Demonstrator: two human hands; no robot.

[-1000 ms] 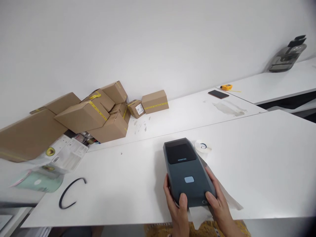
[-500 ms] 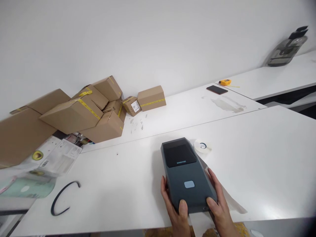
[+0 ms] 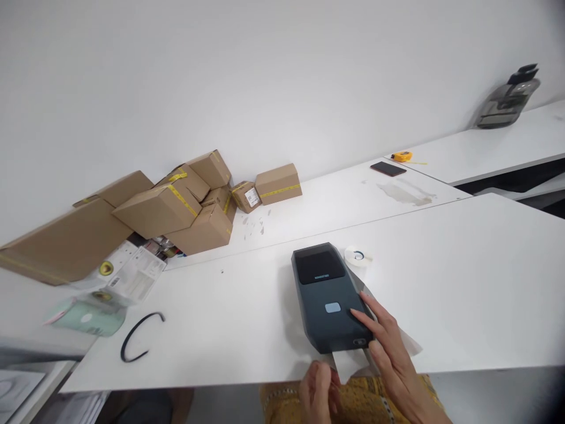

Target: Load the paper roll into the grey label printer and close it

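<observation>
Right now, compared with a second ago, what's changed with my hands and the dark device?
Your left hand has let go of the dark device and dropped toward you, beside the paper strip; I can't tell whether it grips the strip. Your right hand stays on the device, one finger now lying on its top. The device, white roll and boxes look unmoved.

You could read no word with certainty. On your dark device, right of the frame's centre, pale lettering stood at the lower edge of the screen, too blurred to spell out. The white label on the small box, left of centre, and the barcode on the packet, lower left, were too small for you to decipher.
</observation>
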